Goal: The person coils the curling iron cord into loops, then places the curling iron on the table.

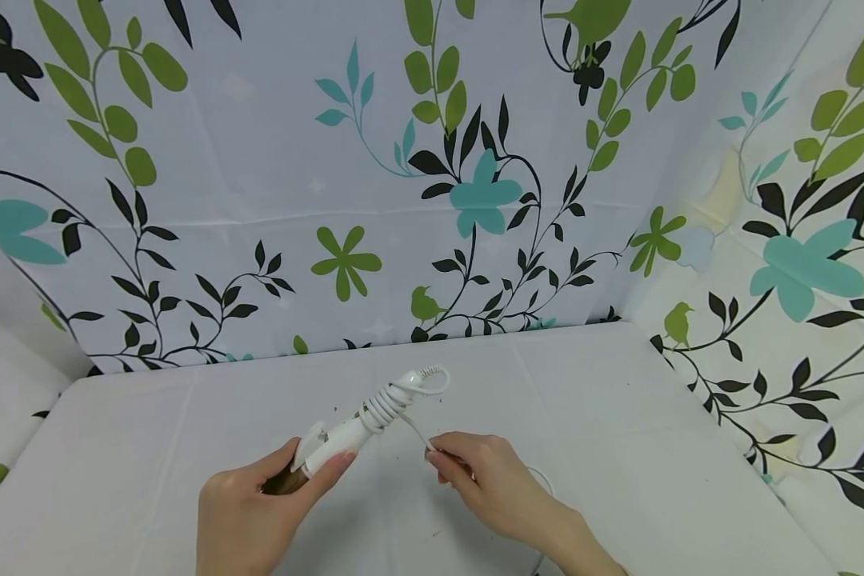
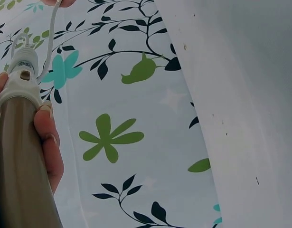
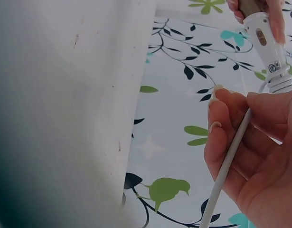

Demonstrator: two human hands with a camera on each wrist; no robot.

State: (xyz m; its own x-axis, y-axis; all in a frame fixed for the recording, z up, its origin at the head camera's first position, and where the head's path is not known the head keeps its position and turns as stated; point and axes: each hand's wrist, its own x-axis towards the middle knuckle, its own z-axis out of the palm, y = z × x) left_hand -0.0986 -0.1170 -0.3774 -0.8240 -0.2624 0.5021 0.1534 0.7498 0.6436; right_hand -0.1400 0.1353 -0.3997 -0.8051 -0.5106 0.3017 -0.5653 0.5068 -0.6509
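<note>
A curling iron point(image 1: 344, 440) with a white handle and brown barrel point(image 2: 23, 161) is gripped by my left hand point(image 1: 245, 512), thumb and fingers on opposite sides near where barrel meets handle. The handle points up and away to the right. Several turns of white cord point(image 1: 382, 408) wrap the handle's far end, and a small loop stands out at its tip. To the right, my right hand point(image 1: 486, 480) pinches the cord between thumb and fingers. From there the cord point(image 3: 225, 168) runs across the palm and hangs down past the wrist. My left palm hides part of the barrel.
Both hands are above a white-covered table point(image 1: 619, 448). Behind it hangs a white cloth point(image 1: 259, 200) printed with leaves, flowers and birds, and a similar cloth point(image 1: 727, 264) closes the right side. More printed cloth borders the left.
</note>
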